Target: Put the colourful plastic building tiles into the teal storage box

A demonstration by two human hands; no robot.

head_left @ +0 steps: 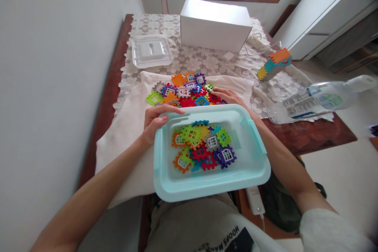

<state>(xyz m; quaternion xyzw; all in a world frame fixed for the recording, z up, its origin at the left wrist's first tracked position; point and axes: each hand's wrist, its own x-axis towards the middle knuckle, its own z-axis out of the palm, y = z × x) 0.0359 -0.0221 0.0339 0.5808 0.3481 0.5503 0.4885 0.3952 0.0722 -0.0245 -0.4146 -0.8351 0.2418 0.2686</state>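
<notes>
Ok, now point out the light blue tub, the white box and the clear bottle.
Light blue tub (212, 188): head view, on its rim nearest the person's body.
White box (213, 34): head view, on the side facing the camera.
Clear bottle (313, 101): head view, on the printed middle of its body.

Arms (106, 179) forward | left hand (154, 123) gripping | right hand (231, 95) outstretched, palm down

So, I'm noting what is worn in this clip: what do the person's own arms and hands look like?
The left hand and right hand are ungloved, with no ring or watch visible. Both forearms are uncovered. A short, plain, pale grey sleeve covers the right upper arm; the left sleeve is out of view.
</notes>
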